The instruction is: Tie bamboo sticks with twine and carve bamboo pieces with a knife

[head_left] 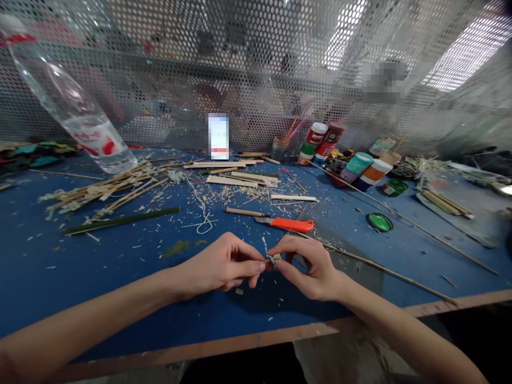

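Wooden piece, lying sideways, pinched between left hand, right hand

- And it's a craft workshop, folks: blue desk strewn with wood shavings
- Bamboo sticks piled at 10 o'clock
- Orange utility knife at 12 o'clock
- Paint jars crowding 1 o'clock
- Perforated metal screen rising behind

Left hand, right hand, both pinching (forearms bare)

Pale wood piece, orange knife, blue workbench
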The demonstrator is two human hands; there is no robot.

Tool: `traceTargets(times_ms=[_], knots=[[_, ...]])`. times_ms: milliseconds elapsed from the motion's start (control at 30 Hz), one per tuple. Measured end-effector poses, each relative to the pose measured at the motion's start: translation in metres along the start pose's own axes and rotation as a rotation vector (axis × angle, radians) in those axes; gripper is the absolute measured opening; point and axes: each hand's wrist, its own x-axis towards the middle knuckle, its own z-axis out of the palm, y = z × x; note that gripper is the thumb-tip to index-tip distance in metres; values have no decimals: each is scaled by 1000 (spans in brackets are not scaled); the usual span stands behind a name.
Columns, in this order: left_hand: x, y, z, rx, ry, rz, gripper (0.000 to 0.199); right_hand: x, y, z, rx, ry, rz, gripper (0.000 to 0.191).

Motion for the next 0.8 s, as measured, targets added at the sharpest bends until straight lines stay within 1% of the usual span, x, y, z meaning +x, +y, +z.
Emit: traceTargets(times_ms=[200, 333, 400, 533, 800], knots=[[-2, 2, -4, 188, 28, 33, 31, 2, 12, -2, -128, 23, -197, 35], [-4, 7, -6, 261, 16, 26, 31, 1, 14, 0, -232, 48, -267, 42], [-5, 9, -6, 291, 22, 17, 32, 1, 12, 1, -255, 47, -281, 40], [-7, 10, -6, 348, 25, 5, 37, 2, 10, 2, -216, 16, -270, 35], [-4, 5, -8, 342, 0, -8, 40, -3, 14, 5, -206, 1, -261, 34]])
